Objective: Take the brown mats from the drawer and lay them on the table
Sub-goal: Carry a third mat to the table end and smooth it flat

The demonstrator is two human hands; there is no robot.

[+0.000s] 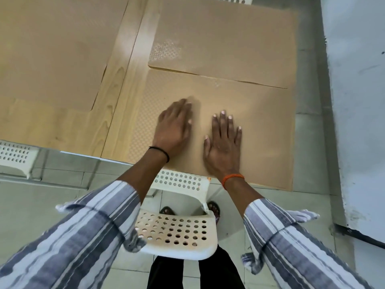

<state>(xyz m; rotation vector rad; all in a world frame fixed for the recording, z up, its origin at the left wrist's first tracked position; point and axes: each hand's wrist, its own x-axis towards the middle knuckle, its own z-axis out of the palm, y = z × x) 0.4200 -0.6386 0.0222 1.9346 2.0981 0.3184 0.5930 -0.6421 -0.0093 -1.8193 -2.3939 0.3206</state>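
Three brown mats lie on the light wooden table (125,65). The nearest mat (264,130) covers the table's front right corner, and both my hands rest flat on it. My left hand (175,128) presses near its middle, blurred at the fingertips. My right hand (224,142) lies palm down beside it with fingers spread. A second mat (229,40) lies just beyond, its near edge overlapping the first. A third mat (52,49) covers the table's left part. No drawer is in view.
A white perforated plastic chair (177,232) stands between me and the table's front edge. Another white chair (14,157) sits at the left edge. A pale wall (358,101) runs along the right. The floor is grey tile (41,205).
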